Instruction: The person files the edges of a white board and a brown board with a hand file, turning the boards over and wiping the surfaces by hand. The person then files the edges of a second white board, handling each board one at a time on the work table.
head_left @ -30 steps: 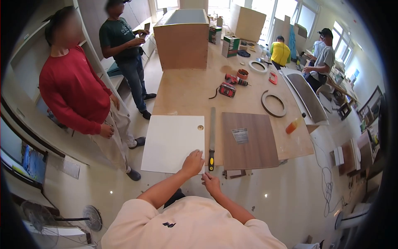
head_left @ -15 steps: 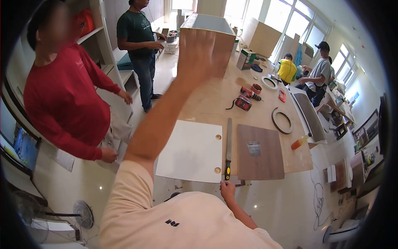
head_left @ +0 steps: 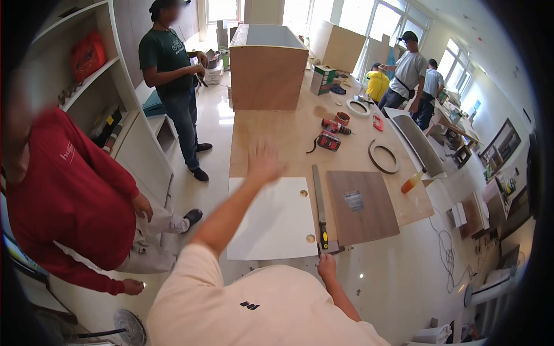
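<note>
Left hand (head_left: 262, 161) lower, over workbench (head_left: 277, 130)

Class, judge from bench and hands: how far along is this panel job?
Done: the white panel lies flat, two holes near its right edge. In hand: the left hand is raised open by its far edge; the right hand sits by the file handle. Left: seemingly filing; the file lies beside the brown panel.
</note>
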Demonstrator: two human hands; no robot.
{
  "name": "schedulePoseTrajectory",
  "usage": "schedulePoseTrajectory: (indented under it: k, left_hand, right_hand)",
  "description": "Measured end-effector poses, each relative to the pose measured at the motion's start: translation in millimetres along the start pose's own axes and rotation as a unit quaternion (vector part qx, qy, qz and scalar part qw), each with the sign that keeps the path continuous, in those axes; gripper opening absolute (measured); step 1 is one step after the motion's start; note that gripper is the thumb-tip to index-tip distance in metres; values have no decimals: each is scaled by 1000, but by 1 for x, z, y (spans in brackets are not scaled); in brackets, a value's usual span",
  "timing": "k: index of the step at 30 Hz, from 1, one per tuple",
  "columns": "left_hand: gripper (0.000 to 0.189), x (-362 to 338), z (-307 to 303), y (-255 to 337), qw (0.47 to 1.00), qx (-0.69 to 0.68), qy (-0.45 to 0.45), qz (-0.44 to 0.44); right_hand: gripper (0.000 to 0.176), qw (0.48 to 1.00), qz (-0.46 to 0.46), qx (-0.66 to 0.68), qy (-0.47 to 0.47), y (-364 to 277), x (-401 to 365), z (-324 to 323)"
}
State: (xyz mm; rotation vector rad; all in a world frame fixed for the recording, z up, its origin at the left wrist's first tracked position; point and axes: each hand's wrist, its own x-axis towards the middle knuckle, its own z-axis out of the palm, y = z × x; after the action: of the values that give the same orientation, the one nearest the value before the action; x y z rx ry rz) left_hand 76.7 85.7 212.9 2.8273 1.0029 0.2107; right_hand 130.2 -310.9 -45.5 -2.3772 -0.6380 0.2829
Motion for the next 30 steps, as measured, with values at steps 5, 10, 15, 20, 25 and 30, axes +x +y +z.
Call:
schedulePoseTrajectory:
  k: [5,10,15,20,25,30]
  left_hand:
    - [94,-109,112,-26,961,-230,-141,-64]
    - [43,-87,-37,-37,762,-629,-58,-144]
    - [44,-203,-141,-27,874,-447,192,-11]
    - [72,-178,-105,-63,814,-529,240,-6]
    - [79,-151,-26,-85,866,-458,195,-52]
    - [85,-131,-82,-69,856,-465,225,30]
  right_hand:
    - [45,943,155,258,-146,-83,-17,-63]
    - [49,942,2,232,-242,-204,26,-75]
    - [68,887,-422,64,-174,-347,6,-135]
    - [79,920,-383,76,-15,-391,134,-119]
    - [85,932,-351,69,-57,-377,130,-124]
    - [77,905,-368,214,-29,-361,161,-128]
